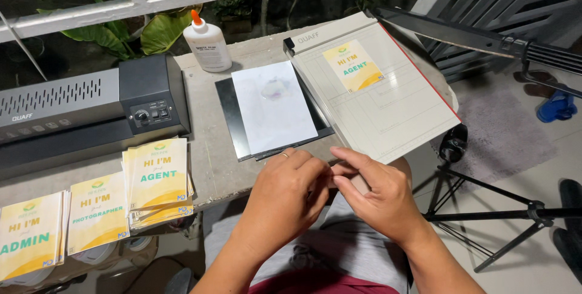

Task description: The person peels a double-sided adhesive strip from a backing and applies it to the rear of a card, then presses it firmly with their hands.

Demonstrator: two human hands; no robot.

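pale thin strip [357, 183], long axis left-right, pinched between both hands' fingers [330, 176]

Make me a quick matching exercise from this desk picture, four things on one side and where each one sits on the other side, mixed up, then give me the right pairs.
Things:
1. glue bottle
2. single yellow card
3. white sheet
4. laminating machine

Places:
A. on the black board in the middle of the desk
B. on the bed of the paper cutter
C. at the left end of the desk, behind the card stacks
D. upright at the back edge, near the railing

Pairs: 1-D, 2-B, 3-A, 4-C
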